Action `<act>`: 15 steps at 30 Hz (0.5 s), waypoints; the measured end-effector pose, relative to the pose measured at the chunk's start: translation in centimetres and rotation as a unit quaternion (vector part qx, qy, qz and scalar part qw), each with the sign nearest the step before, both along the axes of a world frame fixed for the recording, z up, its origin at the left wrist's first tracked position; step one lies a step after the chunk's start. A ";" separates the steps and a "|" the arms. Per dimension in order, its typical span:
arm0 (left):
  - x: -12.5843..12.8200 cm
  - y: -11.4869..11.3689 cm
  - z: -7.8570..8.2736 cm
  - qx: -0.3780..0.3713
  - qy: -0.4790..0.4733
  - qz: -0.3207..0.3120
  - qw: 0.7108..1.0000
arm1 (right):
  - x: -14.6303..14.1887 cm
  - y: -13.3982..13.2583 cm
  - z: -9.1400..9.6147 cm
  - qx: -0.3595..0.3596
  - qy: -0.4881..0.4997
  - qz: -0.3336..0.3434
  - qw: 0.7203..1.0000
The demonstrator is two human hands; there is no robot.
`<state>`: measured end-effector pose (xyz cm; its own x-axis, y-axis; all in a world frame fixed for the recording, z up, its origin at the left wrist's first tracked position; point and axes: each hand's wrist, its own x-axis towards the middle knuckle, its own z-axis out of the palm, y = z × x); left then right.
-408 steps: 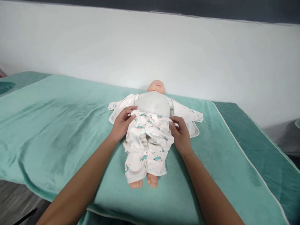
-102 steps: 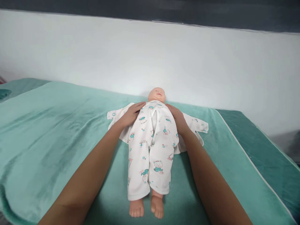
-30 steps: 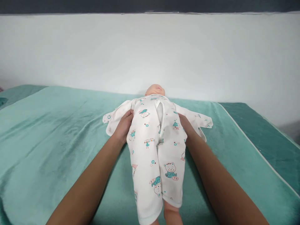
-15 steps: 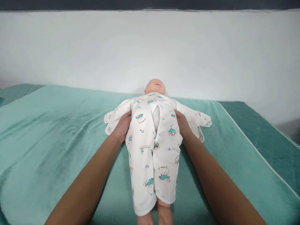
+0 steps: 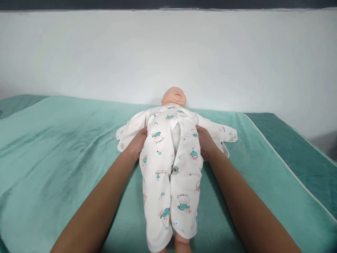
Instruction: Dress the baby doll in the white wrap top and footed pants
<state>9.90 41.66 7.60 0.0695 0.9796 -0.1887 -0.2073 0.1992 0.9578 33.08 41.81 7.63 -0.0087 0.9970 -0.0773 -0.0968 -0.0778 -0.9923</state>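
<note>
A baby doll (image 5: 174,95) lies on its back with its head against the wall. It wears a white printed baby jacket (image 5: 131,130) with the sleeves spread out, and matching baby trousers (image 5: 158,175) that reach up over its chest. My left hand (image 5: 140,138) is closed on the left side of the trousers, its fingertips hidden behind the cloth and the doll. On the opposite side, my right hand (image 5: 205,140) grips the trousers at about the same height, with its fingers also tucked out of sight. Bare lower legs (image 5: 182,244) show below the cuffs.
A light green plush blanket (image 5: 65,151) with some creases lies under the doll. Darker green cloth (image 5: 295,147) extends beyond its pale edging on the right. Behind stands a white wall (image 5: 168,49) topped by a dark band.
The trouser legs and the doll's lower legs have shifted slightly toward me and to the left. Both hands stay at the trousers' sides, and the sleeves have hardly moved.
</note>
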 end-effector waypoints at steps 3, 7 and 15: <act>0.4 0.1 -0.1 0.001 0.010 0.014 1.000 | -0.1 0.3 -0.4 0.023 -0.011 -0.040 0.999; 0.8 0.0 -0.1 0.006 -0.003 0.028 1.000 | 0.0 0.7 -0.7 0.065 -0.073 -0.065 0.993; 1.0 0.7 -0.1 0.061 0.036 0.046 0.996 | 0.4 1.0 -0.5 0.112 -0.173 -0.073 0.976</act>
<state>10.94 42.38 7.52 -0.0313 0.9971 -0.0698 -0.1491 0.0643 0.9867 33.50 42.79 7.10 0.1232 0.9777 0.1703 0.2539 0.1348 -0.9578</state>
